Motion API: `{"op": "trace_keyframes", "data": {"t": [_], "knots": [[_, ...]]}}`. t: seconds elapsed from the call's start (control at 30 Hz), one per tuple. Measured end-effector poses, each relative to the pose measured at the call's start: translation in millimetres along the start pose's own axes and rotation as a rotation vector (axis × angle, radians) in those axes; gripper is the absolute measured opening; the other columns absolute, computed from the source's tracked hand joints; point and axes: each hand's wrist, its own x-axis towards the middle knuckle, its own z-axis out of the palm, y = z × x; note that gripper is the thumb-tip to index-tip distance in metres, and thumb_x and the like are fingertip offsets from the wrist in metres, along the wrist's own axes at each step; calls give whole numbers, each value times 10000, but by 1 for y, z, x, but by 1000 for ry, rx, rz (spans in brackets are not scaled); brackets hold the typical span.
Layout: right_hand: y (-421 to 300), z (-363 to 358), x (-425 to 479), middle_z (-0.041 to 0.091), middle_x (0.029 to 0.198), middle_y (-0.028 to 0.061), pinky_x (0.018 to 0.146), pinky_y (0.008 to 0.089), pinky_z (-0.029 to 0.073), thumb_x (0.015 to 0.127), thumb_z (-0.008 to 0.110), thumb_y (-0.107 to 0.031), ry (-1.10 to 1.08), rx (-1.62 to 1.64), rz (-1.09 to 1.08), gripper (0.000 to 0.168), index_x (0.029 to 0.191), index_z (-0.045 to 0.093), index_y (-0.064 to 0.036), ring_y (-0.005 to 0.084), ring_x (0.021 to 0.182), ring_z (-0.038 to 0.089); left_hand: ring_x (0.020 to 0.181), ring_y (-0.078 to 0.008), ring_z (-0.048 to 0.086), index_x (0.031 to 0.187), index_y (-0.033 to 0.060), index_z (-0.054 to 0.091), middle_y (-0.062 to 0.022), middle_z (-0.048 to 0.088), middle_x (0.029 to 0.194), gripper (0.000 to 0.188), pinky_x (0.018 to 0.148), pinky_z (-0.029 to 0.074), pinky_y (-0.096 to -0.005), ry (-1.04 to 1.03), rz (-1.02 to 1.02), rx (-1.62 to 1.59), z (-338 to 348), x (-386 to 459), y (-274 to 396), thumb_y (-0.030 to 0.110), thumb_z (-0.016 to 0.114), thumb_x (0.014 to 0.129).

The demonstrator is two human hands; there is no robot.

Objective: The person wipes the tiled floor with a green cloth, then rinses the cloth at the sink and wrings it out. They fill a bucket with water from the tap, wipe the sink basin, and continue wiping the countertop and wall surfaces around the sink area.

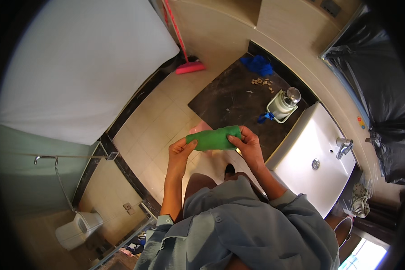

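Observation:
Stretched between my hands is a folded green cloth (213,138), held in front of my body above the tiled floor. My left hand (181,151) pinches its left end, thumb on top. At its right end my right hand (249,145) grips the edge between thumb and fingers. Beyond the right hand, a dark stone countertop (222,98) bears a lidded lantern-like container (282,105) with a pale handle frame and a blue ribbon (266,117). A blue cloth (258,65) and several small nut-like pieces (262,82) lie farther back on it.
A white washbasin (310,168) with a chrome tap (344,146) adjoins the countertop. A red broom (190,67) leans at the wall. Partly hidden behind the green cloth is a pink object (200,127). A toilet (78,229) stands at lower left; black plastic sheeting (368,67) hangs at right.

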Motion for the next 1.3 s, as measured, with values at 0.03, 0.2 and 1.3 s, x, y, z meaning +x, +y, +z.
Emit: {"op": "trace_keyframes", "data": {"t": [0.03, 0.2, 1.3], "knots": [[3, -1, 4, 649, 905, 7, 772, 223, 467, 871, 618, -51, -6, 11, 26, 146, 1012, 595, -20, 64, 839, 584, 840, -112, 615, 1035, -30, 659, -60, 680, 932, 203, 797, 454, -244, 12, -22, 17, -3, 2, -1, 87, 606, 878], [7, 14, 20, 648, 917, 2, 799, 233, 458, 850, 634, -37, 8, -86, 58, 200, 1046, 589, -38, 66, 857, 580, 823, -103, 597, 990, -23, 675, -41, 677, 882, 166, 787, 443, -245, 83, -70, 134, -23, 23, -5, 63, 627, 856], [114, 2, 140, 539, 1164, 178, 825, 436, 437, 762, 684, -225, 911, -1442, -211, 477, 1166, 503, -48, 362, 1015, 526, 868, -269, 601, 1046, 52, 593, -148, 623, 991, 358, 774, 489, -379, -489, 197, 832, -55, 258, -54, 200, 703, 739]]}}
